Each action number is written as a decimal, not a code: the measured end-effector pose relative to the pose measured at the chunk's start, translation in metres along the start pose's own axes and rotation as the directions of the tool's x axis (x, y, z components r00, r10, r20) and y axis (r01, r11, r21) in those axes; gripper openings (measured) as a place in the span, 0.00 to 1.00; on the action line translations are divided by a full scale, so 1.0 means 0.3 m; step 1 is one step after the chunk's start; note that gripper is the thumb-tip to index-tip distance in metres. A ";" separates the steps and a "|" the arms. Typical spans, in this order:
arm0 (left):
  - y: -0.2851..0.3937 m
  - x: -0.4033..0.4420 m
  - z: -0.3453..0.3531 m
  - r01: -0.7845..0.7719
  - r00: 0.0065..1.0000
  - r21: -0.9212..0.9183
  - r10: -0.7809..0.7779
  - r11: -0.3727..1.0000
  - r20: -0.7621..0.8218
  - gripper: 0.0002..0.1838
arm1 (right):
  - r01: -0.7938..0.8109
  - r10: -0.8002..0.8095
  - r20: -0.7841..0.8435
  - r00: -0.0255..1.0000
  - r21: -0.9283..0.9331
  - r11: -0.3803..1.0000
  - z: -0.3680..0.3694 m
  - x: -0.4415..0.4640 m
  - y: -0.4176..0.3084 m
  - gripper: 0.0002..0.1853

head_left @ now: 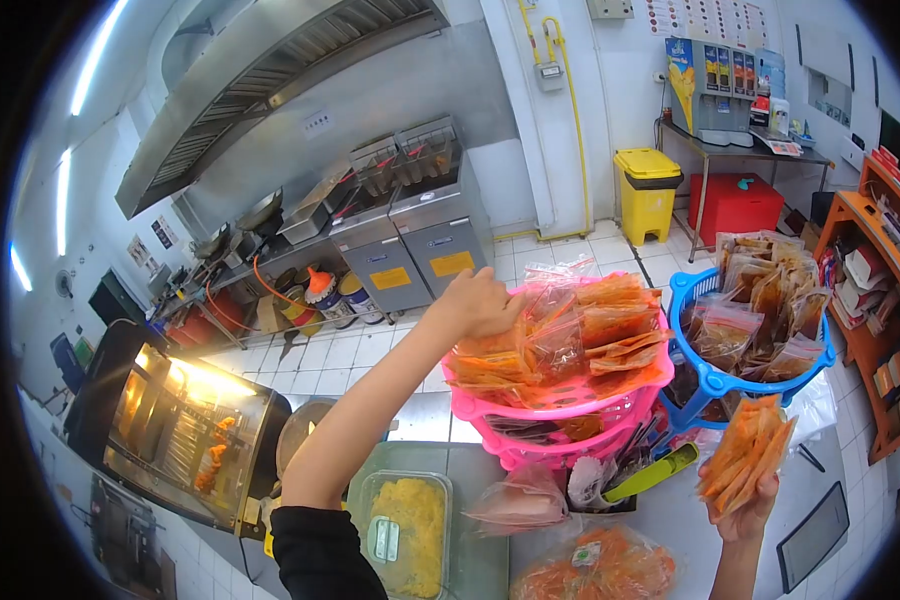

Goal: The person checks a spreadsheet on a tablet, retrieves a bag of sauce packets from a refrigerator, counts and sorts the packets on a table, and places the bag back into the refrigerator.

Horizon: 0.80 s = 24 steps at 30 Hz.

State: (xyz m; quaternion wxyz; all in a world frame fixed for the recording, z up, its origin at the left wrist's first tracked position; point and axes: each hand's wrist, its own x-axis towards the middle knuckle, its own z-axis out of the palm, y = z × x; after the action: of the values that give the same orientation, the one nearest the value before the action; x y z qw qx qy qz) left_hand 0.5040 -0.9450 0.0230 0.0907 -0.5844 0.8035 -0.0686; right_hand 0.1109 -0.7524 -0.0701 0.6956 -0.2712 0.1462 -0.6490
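Note:
My left hand [482, 303], at the end of a black sleeve, reaches to the far left side of a pink basket [560, 410]. Its fingers are closed at the top edge of the orange-filled plastic packets [545, 345] heaped there; the fingertips are partly hidden. A stack of flat orange-filled packets [748, 455] is in my right hand [745, 512], held up at the lower right with fingers wrapped round it. Behind that stack, a blue basket [710, 382] carries packets with dark brown contents [765, 285].
On the counter are a lidded container of yellow food [405, 530], a bag of orange food [595, 565], a green scoop [652, 472] and a dark tablet [813, 537]. A lit glass warmer [185, 430] stands left. Fryers [410, 235] and a yellow bin [647, 195] are behind.

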 end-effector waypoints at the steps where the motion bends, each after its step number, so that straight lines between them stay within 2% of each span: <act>1: 0.001 -0.014 -0.007 -0.005 1.000 -0.034 0.005 0.999 -0.010 0.33 | -0.002 0.002 0.020 1.000 -0.010 1.000 0.016 0.018 -0.005 0.41; 3: -0.006 -0.067 -0.039 -0.017 0.999 -0.103 0.014 0.995 -0.032 0.30 | -0.004 0.006 0.061 0.998 -0.032 0.999 0.045 0.058 -0.020 0.42; 5: -0.027 -0.150 -0.052 -0.112 0.989 -0.164 0.095 0.980 -0.112 0.26 | 0.000 0.009 0.052 0.999 -0.160 0.987 0.082 0.117 -0.039 0.42; 6: -0.025 -0.191 -0.056 -0.162 0.979 -0.189 0.134 0.969 -0.152 0.24 | 0.047 -0.016 0.112 0.994 -0.284 0.958 0.132 0.164 -0.052 0.43; 7: -0.002 -0.231 -0.067 -0.136 0.985 -0.316 0.094 0.939 -0.145 0.23 | 0.099 -0.031 0.173 0.984 -0.402 0.910 0.197 0.220 -0.062 0.43; 9: 0.039 -0.299 -0.087 -0.081 0.993 -0.546 0.020 0.834 -0.117 0.21 | 0.188 -0.092 0.205 0.974 -0.516 0.836 0.327 0.325 -0.047 0.43; 11: 0.051 -0.326 -0.074 -0.131 0.982 -0.580 0.026 0.804 -0.185 0.21 | 0.217 -0.048 0.353 0.934 -0.455 0.864 0.478 0.444 0.007 0.41; 12: 0.055 -0.335 -0.071 -0.156 0.975 -0.593 0.027 0.790 -0.221 0.21 | 0.255 -0.024 0.418 0.908 -0.506 0.824 0.527 0.511 0.050 0.40; 13: 0.064 -0.344 -0.075 -0.145 0.976 -0.601 0.012 0.786 -0.219 0.21 | 0.297 0.004 0.479 0.878 -0.551 0.780 0.564 0.581 0.107 0.39; 15: 0.086 -0.357 -0.093 -0.122 0.976 -0.614 -0.019 0.780 -0.218 0.21 | 0.212 0.190 0.544 0.818 -0.590 0.779 0.629 0.714 0.239 0.36; 17: 0.098 -0.368 -0.096 -0.115 0.976 -0.613 -0.028 0.782 -0.218 0.21 | 0.220 0.318 0.580 0.750 -0.672 0.707 0.651 0.830 0.369 0.35; 19: 0.106 -0.370 -0.113 -0.064 0.983 -0.625 -0.058 0.778 -0.172 0.20 | 0.262 0.386 0.604 0.698 -0.717 0.646 0.625 0.921 0.496 0.35; 21: 0.119 -0.381 -0.136 0.037 0.991 -0.644 -0.110 0.764 -0.074 0.20 | 0.291 0.453 0.611 0.650 -0.750 0.593 0.622 0.953 0.519 0.34; 23: 0.129 -0.388 -0.132 0.020 0.978 -0.688 -0.156 0.725 -0.135 0.18 | 0.303 0.524 0.600 0.604 -0.781 0.546 0.615 0.972 0.499 0.33; 24: 0.135 -0.390 -0.122 0.012 0.970 -0.712 -0.181 0.702 -0.162 0.17 | 0.332 0.551 0.627 0.550 -0.770 0.544 0.598 0.983 0.502 0.33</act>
State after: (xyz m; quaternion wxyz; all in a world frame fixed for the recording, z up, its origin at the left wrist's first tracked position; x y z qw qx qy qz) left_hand 0.4934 -0.8211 0.0576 -0.2330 -0.6047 0.7412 0.1752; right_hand 0.3684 -1.0068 0.0337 0.5056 -0.8229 0.1090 -0.2353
